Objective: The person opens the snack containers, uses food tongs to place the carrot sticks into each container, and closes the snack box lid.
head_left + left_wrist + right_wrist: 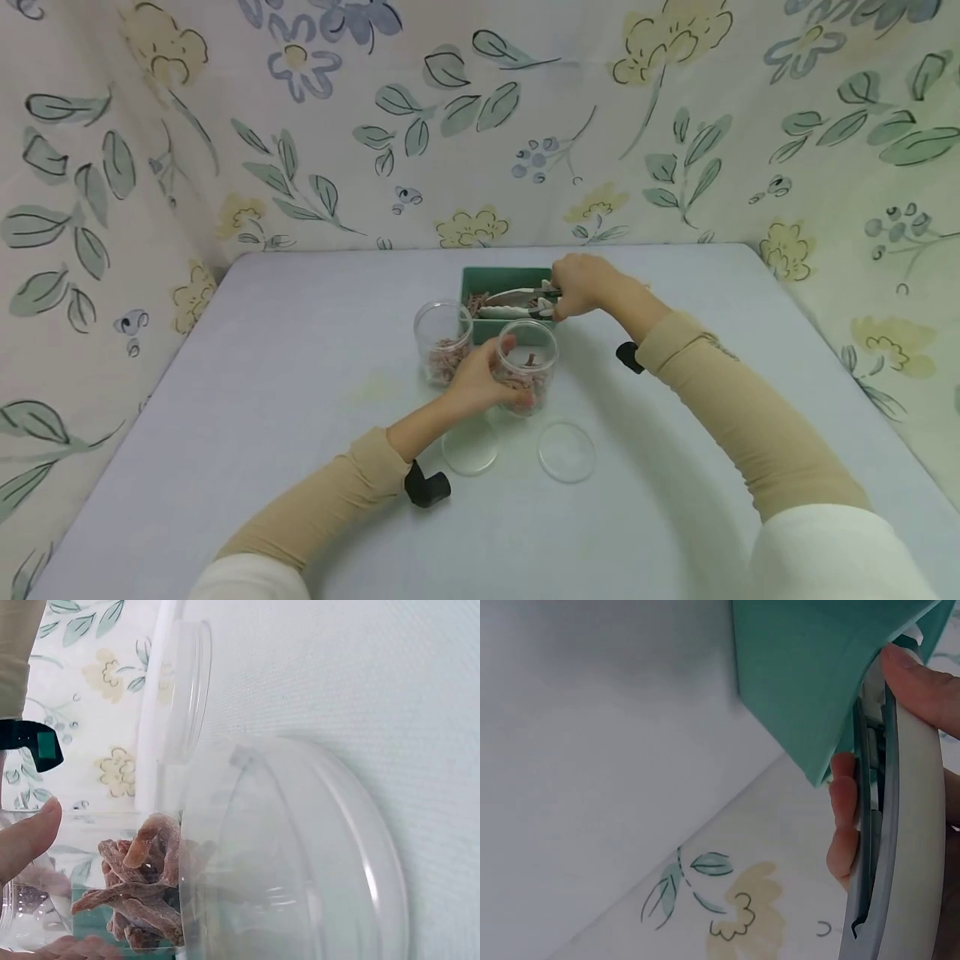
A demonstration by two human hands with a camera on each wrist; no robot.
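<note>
My left hand (477,377) grips a clear plastic jar (542,375) from its left side, thumb and fingers around the wall. Reddish-brown dried strips (142,889) lie in the bottom of that jar. My right hand (581,285) holds a pair of tongs (513,312) with pale tips and a white-and-dark handle (915,840). The tongs reach leftward into a green rectangular box (487,330), where more strips (477,303) lie. Whether the tips pinch a strip I cannot tell. A second clear jar (431,333) with strips stands just left of my left hand.
Two round clear lids lie on the white table: the left lid (469,450) below my left hand, the right lid (566,452) in front of the held jar. A floral curtain (480,167) hangs behind the table's far edge.
</note>
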